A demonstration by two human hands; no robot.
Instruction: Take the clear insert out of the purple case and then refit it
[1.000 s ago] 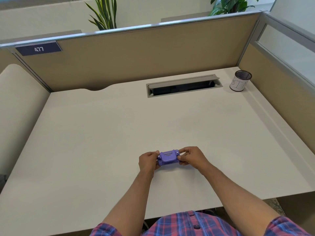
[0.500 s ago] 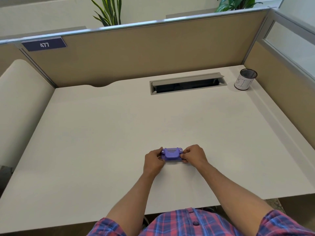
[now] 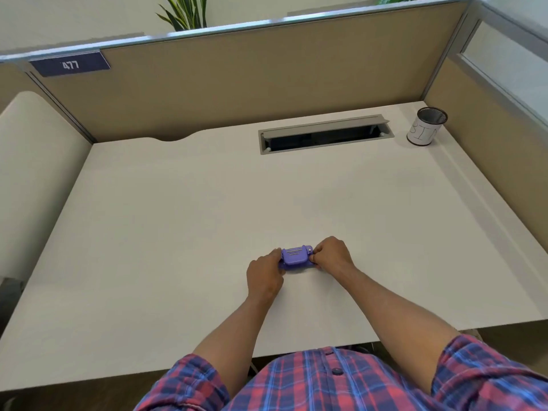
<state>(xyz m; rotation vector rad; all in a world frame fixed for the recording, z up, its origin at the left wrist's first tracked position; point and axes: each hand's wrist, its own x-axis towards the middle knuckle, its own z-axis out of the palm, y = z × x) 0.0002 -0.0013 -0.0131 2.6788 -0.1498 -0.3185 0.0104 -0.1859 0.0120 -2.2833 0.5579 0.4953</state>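
A small purple case (image 3: 295, 257) rests on the white desk (image 3: 184, 221) near its front edge, with short ridges on its top face. My left hand (image 3: 264, 272) grips the case's left end. My right hand (image 3: 331, 254) pinches its right end, fingertips at a small pale part by the top right corner. The clear insert cannot be made out; my fingers hide both ends of the case.
A mesh pen cup (image 3: 427, 126) wrapped in white paper stands at the back right corner. A grey cable slot (image 3: 324, 134) with its flap raised lies at the back. Tan partition walls (image 3: 267, 72) close the desk at the back and right.
Both hands have stayed on the case at about the same spot on the desk. The head camera has tilted and shifted slightly, so the scene sits differently in the frame.
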